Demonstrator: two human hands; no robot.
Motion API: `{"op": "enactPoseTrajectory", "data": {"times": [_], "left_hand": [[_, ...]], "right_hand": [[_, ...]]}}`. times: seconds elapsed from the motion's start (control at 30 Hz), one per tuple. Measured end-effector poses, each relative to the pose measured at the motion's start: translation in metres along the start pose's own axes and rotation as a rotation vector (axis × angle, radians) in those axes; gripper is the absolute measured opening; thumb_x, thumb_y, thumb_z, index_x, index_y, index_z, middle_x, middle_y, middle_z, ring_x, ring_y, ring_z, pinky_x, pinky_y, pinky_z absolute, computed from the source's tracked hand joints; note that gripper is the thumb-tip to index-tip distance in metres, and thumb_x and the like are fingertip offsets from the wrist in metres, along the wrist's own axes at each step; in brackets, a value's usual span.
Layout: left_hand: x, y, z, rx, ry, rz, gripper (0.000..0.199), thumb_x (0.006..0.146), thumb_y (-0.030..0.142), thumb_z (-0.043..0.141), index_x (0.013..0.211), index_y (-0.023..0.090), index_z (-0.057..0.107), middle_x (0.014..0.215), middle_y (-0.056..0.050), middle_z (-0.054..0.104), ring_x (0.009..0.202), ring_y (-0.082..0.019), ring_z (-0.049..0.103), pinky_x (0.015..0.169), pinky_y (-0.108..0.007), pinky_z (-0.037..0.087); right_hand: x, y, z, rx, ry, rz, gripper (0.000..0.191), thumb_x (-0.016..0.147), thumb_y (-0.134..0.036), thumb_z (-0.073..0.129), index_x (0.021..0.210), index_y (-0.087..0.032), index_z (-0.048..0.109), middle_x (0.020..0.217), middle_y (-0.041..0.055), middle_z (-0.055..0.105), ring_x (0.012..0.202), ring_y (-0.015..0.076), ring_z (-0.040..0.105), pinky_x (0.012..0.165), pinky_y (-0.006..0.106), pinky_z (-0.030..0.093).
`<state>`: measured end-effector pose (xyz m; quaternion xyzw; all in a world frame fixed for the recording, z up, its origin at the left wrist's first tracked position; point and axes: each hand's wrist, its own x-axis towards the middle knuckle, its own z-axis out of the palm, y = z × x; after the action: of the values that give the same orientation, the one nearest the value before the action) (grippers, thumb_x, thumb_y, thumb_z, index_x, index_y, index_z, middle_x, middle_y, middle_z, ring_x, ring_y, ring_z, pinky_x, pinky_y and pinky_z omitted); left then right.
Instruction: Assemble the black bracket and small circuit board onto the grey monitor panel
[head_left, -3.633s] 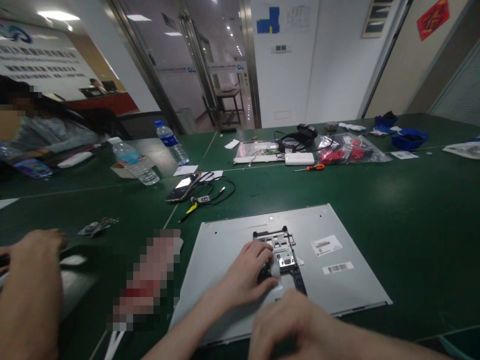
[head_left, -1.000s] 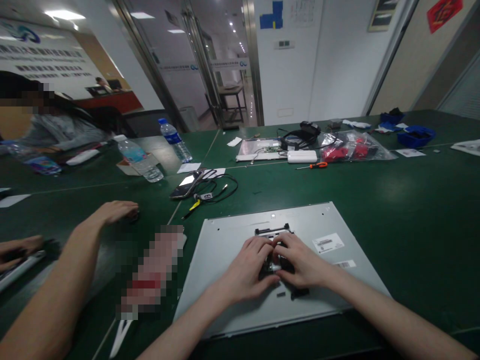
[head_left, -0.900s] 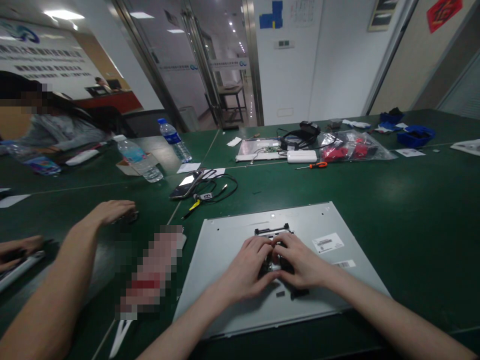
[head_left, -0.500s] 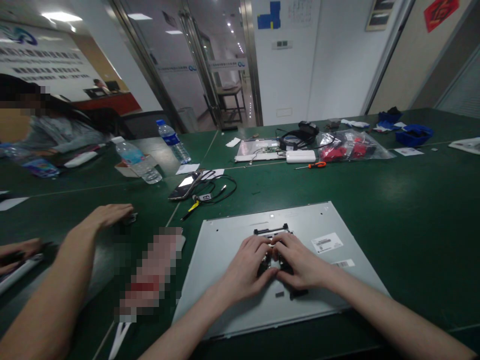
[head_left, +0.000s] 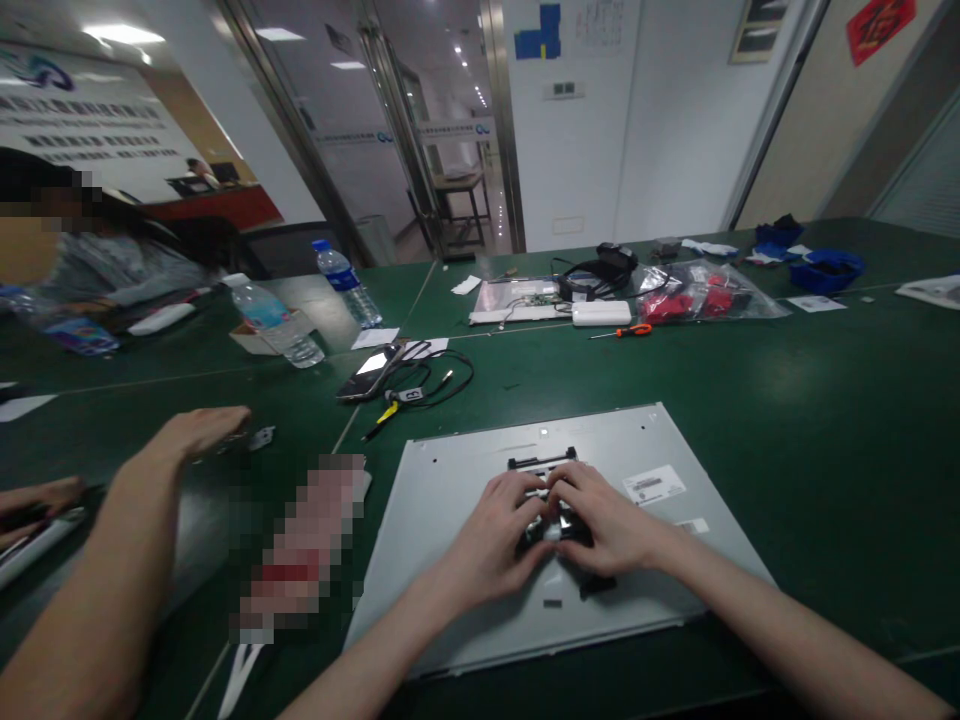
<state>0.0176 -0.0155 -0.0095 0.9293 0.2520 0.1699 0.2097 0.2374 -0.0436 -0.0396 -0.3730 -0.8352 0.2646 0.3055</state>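
Observation:
A flat grey display panel (head_left: 465,520) lies on the green table in front of me, with white labels on its right half. Both my hands rest over its middle, fingertips nearly meeting. My left hand (head_left: 499,525) and my right hand (head_left: 604,520) curl their fingers round a small black part (head_left: 574,527) with a shiny surface; its exact kind is hidden by the fingers. A black bracket-like strip (head_left: 541,459) shows just beyond my fingers, and another dark piece (head_left: 598,587) lies below my right hand. A small grey rectangle (head_left: 553,604) shows on the panel nearer to me.
At left, a co-worker's hand (head_left: 206,430) is near a small metal piece (head_left: 263,437). Beyond the panel lie a phone (head_left: 371,370), black cables (head_left: 427,390), an orange-handled screwdriver (head_left: 634,330) and a plastic bag (head_left: 709,292) with red items. A water bottle (head_left: 277,320) stands further left.
My fingers have shifted slightly, and a white glint now shows between them. The small grey rectangle appears a little nearer to me. The co-worker's hand has drawn left, away from the metal piece.

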Motion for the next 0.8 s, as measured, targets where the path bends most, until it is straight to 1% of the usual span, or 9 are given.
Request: {"op": "enactPoseTrajectory", "data": {"times": [0.27, 0.4, 0.53, 0.67, 0.8], "left_hand": [[-0.0001, 0.0036, -0.0021, 0.0, -0.006, -0.001, 0.026, 0.086, 0.018, 0.067, 0.11, 0.023, 0.058, 0.133, -0.01, 0.053, 0.123, -0.031, 0.048, 0.106, -0.054, 0.04], [-0.0001, 0.0009, -0.001, 0.014, 0.005, 0.006, 0.024, 0.087, 0.016, 0.066, 0.108, 0.023, 0.058, 0.131, -0.009, 0.054, 0.122, -0.031, 0.05, 0.104, -0.055, 0.042], [-0.0007, -0.0016, 0.0012, 0.026, 0.01, 0.009, 0.022, 0.087, 0.015, 0.066, 0.106, 0.023, 0.058, 0.13, -0.009, 0.054, 0.12, -0.03, 0.05, 0.104, -0.054, 0.042], [-0.0012, -0.0026, 0.0031, 0.041, 0.007, -0.003, 0.018, 0.088, 0.018, 0.066, 0.103, 0.022, 0.058, 0.128, -0.01, 0.054, 0.119, -0.03, 0.05, 0.103, -0.052, 0.043], [-0.001, -0.0022, 0.0038, 0.05, 0.005, -0.004, 0.016, 0.089, 0.019, 0.065, 0.103, 0.021, 0.058, 0.127, -0.01, 0.055, 0.118, -0.03, 0.05, 0.102, -0.051, 0.043]], "right_hand": [[-0.0008, 0.0011, 0.0012, -0.006, 0.014, -0.003, 0.033, 0.074, -0.015, 0.068, 0.103, -0.021, 0.053, 0.122, 0.0096, 0.054, 0.114, 0.0281, 0.049, 0.099, 0.046, 0.043], [0.0001, -0.0013, -0.0022, 0.007, 0.032, 0.019, 0.033, 0.077, -0.014, 0.066, 0.106, -0.022, 0.054, 0.121, 0.0087, 0.057, 0.112, 0.0276, 0.051, 0.099, 0.046, 0.043], [0.0017, 0.0002, -0.0021, 0.006, 0.052, 0.024, 0.03, 0.08, -0.012, 0.062, 0.107, -0.022, 0.055, 0.116, 0.0076, 0.06, 0.109, 0.0265, 0.054, 0.098, 0.046, 0.043], [0.0023, 0.0037, -0.0007, -0.004, 0.05, 0.012, 0.025, 0.081, -0.01, 0.063, 0.103, -0.021, 0.058, 0.107, 0.0062, 0.063, 0.103, 0.025, 0.057, 0.095, 0.044, 0.044], [0.0023, 0.0041, -0.0007, 0.004, 0.069, -0.02, 0.015, 0.083, -0.012, 0.064, 0.096, -0.021, 0.064, 0.108, 0.0062, 0.064, 0.105, 0.0246, 0.057, 0.096, 0.044, 0.044]]}}
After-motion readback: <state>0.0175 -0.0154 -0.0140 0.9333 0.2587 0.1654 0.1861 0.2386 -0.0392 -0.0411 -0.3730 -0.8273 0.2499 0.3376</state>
